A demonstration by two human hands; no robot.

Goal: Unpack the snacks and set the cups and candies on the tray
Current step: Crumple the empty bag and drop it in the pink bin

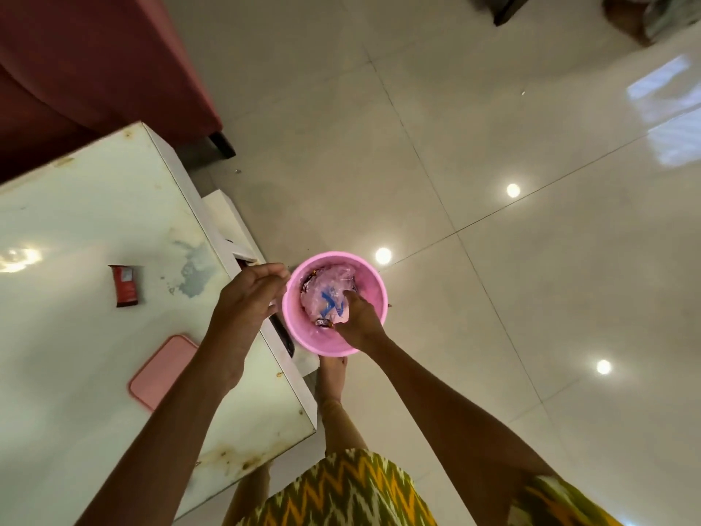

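Observation:
A pink bin (pixel 370 282) sits just off the table's right edge, above my foot. Inside it lies a crumpled clear plastic bag (pixel 326 294) with blue print, and shiny dark wrappers (pixel 323 322) show around it. My right hand (pixel 358 322) reaches into the bin, with its fingers curled into the bag. My left hand (pixel 250 294) curls over the bin's left rim. A red snack packet (pixel 125 284) lies on the table. The pink tray (pixel 159 372) rests on the table near me, partly hidden by my left forearm.
The glass-topped white table (pixel 95 222) fills the left side, with its corner near my legs. A dark red sofa (pixel 95 58) stands behind it. Glossy floor tiles (pixel 493 184) spread to the right. A person's foot (pixel 626 17) shows at the far top right.

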